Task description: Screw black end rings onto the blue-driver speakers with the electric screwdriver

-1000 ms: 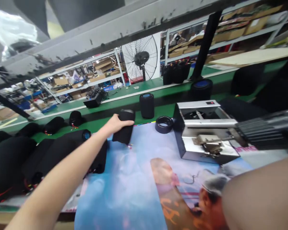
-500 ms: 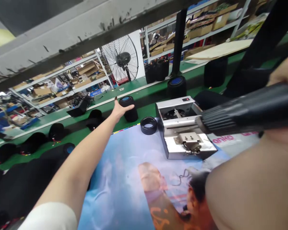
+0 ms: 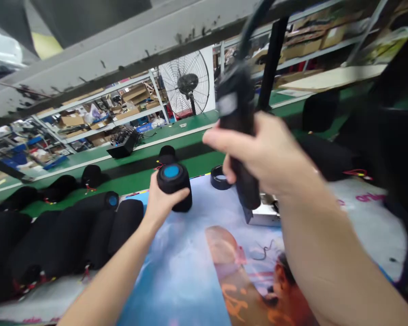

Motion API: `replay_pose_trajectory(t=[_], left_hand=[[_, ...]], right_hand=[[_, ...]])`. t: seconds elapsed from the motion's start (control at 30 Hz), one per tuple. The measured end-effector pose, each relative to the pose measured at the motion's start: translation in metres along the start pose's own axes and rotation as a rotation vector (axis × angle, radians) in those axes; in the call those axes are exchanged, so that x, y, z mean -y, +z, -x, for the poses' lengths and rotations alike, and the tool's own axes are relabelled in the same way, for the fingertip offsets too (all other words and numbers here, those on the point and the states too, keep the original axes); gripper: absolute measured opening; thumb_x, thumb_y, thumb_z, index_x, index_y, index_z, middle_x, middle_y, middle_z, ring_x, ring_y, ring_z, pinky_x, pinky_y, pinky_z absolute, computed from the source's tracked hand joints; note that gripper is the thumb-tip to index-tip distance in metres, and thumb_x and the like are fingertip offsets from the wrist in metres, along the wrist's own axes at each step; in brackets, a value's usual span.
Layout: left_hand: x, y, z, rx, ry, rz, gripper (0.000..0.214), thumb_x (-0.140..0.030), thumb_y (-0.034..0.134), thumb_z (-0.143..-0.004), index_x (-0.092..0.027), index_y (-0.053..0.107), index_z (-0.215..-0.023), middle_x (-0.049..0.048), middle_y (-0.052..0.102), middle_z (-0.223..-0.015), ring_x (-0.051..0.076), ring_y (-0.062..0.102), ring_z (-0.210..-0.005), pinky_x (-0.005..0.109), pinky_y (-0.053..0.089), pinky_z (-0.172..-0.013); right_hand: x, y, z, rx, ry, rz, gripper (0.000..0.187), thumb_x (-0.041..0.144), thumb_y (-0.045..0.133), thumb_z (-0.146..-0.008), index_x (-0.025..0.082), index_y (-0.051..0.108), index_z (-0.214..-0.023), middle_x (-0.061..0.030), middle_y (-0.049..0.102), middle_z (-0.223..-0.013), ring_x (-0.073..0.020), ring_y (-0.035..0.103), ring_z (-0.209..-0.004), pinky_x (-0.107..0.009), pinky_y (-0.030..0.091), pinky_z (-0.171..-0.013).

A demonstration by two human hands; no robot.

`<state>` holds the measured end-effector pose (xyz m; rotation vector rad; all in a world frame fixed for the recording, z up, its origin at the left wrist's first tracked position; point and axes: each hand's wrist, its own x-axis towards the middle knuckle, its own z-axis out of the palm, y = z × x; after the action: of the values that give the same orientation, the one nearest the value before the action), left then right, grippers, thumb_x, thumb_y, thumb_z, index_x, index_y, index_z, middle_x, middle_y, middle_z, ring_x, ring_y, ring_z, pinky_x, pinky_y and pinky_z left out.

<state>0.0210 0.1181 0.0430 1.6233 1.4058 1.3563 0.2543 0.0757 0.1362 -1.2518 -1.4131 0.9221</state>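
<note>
My left hand is wrapped round a black cylindrical speaker with a blue disc on its top end, above the near edge of the green belt. In my right hand is a black corded electric screwdriver, held upright and blurred by motion, its cord rising from the top. Its lower end is in front of a metal screw feeder, which is mostly hidden. A black ring lies on the printed sheet between my hands.
Several black cylinders with red and yellow wires lie at the left. More stand along the green conveyor belt. A grey beam crosses overhead. Beyond are a fan and shelves with boxes.
My left hand has brought the speaker from the belt nearer to me. My right hand has swung the screwdriver from the right edge inward, turning it from level to upright.
</note>
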Motion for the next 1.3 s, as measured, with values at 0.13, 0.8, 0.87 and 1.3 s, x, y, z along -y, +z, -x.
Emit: replay_pose_trajectory(t=[0.13,0.8,0.87,1.3], left_hand=[[0.021,-0.028,0.067,0.114,-0.040,0.060,0.090,-0.044,0.101,-0.052,-0.024,0.057,-0.127,0.0110,0.074,-0.129,0.040,0.072,-0.127,0.060,0.053,-0.115],[0.031,-0.054,0.097,0.408,0.096,0.167,0.097,-0.039,0.100,-0.064,-0.028,0.053,-0.149,0.0150,0.055,-0.153,0.041,0.053,-0.150,0.061,0.043,-0.129],[0.032,-0.054,0.104,0.399,0.044,0.202,0.103,-0.037,0.097,-0.068,-0.029,0.045,-0.157,0.0156,0.050,-0.161,0.041,0.050,-0.155,0.060,0.039,-0.132],[0.044,-0.082,0.115,0.390,0.183,0.273,0.082,-0.039,0.090,-0.083,-0.032,0.058,-0.158,0.0129,0.045,-0.172,0.041,0.043,-0.162,0.050,0.046,-0.129]], right_hand=[[-0.031,0.046,-0.022,0.198,0.276,0.387,0.053,0.057,0.073,-0.093,0.019,0.055,-0.125,-0.0003,0.065,-0.075,-0.0144,0.062,-0.050,-0.026,0.050,-0.048],[-0.077,0.091,-0.008,0.428,0.624,0.804,0.044,0.047,0.066,-0.106,0.010,0.064,-0.129,-0.0047,0.068,-0.094,-0.0096,0.065,-0.075,-0.024,0.060,-0.069],[-0.070,0.087,0.000,0.428,0.583,0.752,0.046,0.046,0.069,-0.104,0.011,0.063,-0.132,-0.0034,0.069,-0.091,-0.0086,0.063,-0.068,-0.022,0.058,-0.063],[-0.051,0.091,0.105,0.260,0.449,-0.203,0.080,0.081,0.074,-0.078,0.020,0.051,-0.125,0.0028,0.061,-0.074,-0.0143,0.062,-0.047,-0.023,0.048,-0.047]])
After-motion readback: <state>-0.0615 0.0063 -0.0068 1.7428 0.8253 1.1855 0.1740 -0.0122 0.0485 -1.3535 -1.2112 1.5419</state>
